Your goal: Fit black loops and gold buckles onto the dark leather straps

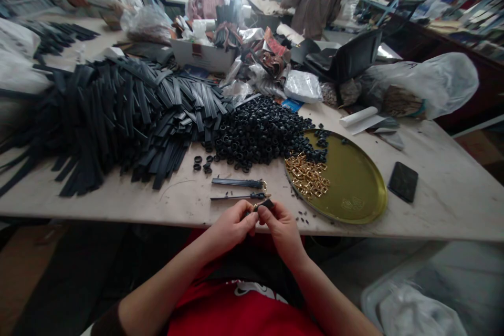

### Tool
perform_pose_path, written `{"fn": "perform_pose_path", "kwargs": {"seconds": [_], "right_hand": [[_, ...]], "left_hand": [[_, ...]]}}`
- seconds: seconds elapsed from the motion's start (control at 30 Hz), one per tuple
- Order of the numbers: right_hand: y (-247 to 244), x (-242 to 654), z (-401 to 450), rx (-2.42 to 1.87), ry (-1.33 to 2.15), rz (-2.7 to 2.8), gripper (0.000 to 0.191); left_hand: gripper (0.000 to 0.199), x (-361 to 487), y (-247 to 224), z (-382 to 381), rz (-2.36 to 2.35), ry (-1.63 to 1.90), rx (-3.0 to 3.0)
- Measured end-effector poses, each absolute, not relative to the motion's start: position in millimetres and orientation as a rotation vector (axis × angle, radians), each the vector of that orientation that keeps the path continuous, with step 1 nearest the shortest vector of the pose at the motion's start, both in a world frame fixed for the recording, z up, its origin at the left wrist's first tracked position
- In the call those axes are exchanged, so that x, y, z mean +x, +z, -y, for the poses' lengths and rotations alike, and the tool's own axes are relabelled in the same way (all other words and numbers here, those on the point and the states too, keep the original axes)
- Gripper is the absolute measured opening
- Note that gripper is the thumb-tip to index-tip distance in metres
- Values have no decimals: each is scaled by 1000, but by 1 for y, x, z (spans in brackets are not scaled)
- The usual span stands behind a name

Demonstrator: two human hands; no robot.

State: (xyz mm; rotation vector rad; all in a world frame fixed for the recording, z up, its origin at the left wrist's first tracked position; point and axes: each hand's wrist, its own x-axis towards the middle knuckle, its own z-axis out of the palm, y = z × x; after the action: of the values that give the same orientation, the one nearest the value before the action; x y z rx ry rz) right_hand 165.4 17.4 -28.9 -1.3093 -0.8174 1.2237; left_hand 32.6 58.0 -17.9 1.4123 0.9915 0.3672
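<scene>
Currently, one strap [269,203] at the table's [441,210] near edge

Head view: the left hand [236,223] and right hand [279,221] pinch the strap and its gold fitting [255,208] between closed fingertips. Just beyond lie two buckled straps [236,183]. Rightward, a tray [350,168] nears that edge, buckles [307,176] along its left rim; black loops [255,134] spill over its far-left rim.

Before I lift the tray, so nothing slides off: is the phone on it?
No, the phone lies on the table, right of the golden tray.
</scene>
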Motion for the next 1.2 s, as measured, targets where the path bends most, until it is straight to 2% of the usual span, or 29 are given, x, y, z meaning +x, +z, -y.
{"fn": "perform_pose_path", "kwargs": {"seconds": [0.27,0.43,0.5,0.7,0.8,1.0,1.2], "right_hand": [[-25,163,-11,-1361,1275,869,23],[-25,164,2,-1433,798,1308,14],[-25,166,6,-1423,728,1418,11],[-23,172,6,-1436,1185,1091,21],[-23,170,3,-1371,1309,995,24],[-32,171,-7,-1368,1318,1045,22],[-35,183,-19,-1417,1256,1111,21]], "left_hand": [[21,31,-13,-46,-970,377,1208],[21,33,-13,-39,-1088,445,1306],[20,32,-11,-36,-1125,491,1426],[23,24,15,-29,-1036,316,1588],[24,22,19,-33,-1066,264,1661],[35,27,2,-49,-1123,199,1646],[25,34,10,-60,-1054,165,1653]]}}
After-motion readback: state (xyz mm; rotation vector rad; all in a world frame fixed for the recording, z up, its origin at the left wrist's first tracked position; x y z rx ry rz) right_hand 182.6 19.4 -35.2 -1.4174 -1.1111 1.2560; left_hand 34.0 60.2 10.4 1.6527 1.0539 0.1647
